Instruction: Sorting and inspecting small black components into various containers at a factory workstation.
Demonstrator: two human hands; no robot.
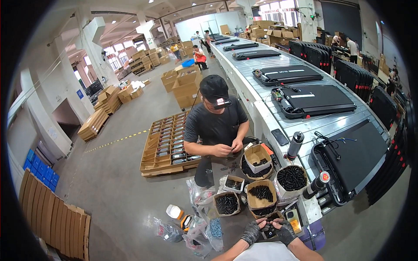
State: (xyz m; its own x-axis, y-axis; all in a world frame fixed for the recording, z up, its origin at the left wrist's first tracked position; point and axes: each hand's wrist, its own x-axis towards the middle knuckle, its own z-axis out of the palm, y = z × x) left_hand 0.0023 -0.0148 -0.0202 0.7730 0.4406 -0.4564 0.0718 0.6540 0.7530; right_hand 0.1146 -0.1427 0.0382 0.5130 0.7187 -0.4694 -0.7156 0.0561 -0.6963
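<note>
My left hand (252, 232) and my right hand (285, 231), both in dark fingerless gloves, meet at the bottom of the view over a small open box (271, 226) of black parts. Both hands hold a cluster of small black parts (268, 225) between the fingers. Just beyond them stand several open boxes and bags of black screws (291, 177). Across the little work surface a person in a dark shirt and black cap (216, 119) handles small parts with both hands.
A long roller conveyor (261, 65) carries black flat machines (320, 99) at right. A black power tool (317, 184) and a dark bottle (295, 145) lie by its edge. A pallet of boxed parts (167, 143), plastic bags (198, 217) and cardboard stacks (54, 217) sit on the floor.
</note>
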